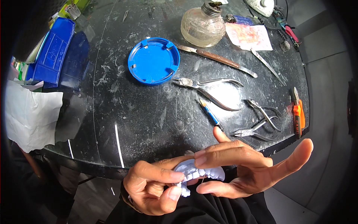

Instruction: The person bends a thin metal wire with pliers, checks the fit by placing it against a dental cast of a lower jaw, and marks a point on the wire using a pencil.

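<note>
A pale lavender plaster dental cast (189, 172) with a row of moulded teeth is held above my lap, just off the table's near edge. My left hand (151, 186) is closed around its left side, thumb and forefinger pinching it. Two fingertips of my right hand (242, 166) rest on the cast's upper rim, and another digit lies below it. One more finger of that hand stretches out to the right. A thin wire (203, 180) shows between the teeth and the lower digit of my right hand. My fingers hide parts of the cast.
On the dark table lie a blue round lid (153, 61), pliers (199, 85), smaller pliers (257, 128), a blue pen-like tool (210, 114), a wooden-handled spatula (218, 58) and orange-handled cutters (298, 115). A glass burner (203, 28) stands behind; blue trays (54, 52) sit left.
</note>
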{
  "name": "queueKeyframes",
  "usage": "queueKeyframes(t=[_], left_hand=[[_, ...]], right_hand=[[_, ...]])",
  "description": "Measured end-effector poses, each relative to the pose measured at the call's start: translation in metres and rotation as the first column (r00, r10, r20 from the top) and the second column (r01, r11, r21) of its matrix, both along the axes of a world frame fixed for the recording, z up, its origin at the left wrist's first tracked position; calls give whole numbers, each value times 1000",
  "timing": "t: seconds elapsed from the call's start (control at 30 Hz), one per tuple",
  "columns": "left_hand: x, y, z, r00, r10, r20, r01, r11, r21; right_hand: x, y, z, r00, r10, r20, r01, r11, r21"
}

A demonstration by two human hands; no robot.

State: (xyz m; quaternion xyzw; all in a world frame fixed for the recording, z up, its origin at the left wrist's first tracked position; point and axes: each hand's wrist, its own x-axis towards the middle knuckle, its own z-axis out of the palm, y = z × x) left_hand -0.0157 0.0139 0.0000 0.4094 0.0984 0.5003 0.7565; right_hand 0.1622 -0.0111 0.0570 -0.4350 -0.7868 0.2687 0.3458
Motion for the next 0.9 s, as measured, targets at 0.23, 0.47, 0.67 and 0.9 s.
queueKeyframes(t=[0.23,0.47,0.67,0.9], left_hand=[[-10,10,0,976,-58,-212,117,952,281],[-6,5,-1,997,-75,7,74,986,147],[-13,9,3,973,-96,-211,149,957,250],[-17,10,10,968,20,-249,72,931,357]], right_hand=[[-16,-13,-13,803,-242,-545,210,970,-120],[-16,-13,-17,823,-158,-545,166,986,-35],[-14,-11,-13,867,-110,-486,116,993,-19],[-8,-8,-5,950,50,-308,-41,998,37]])
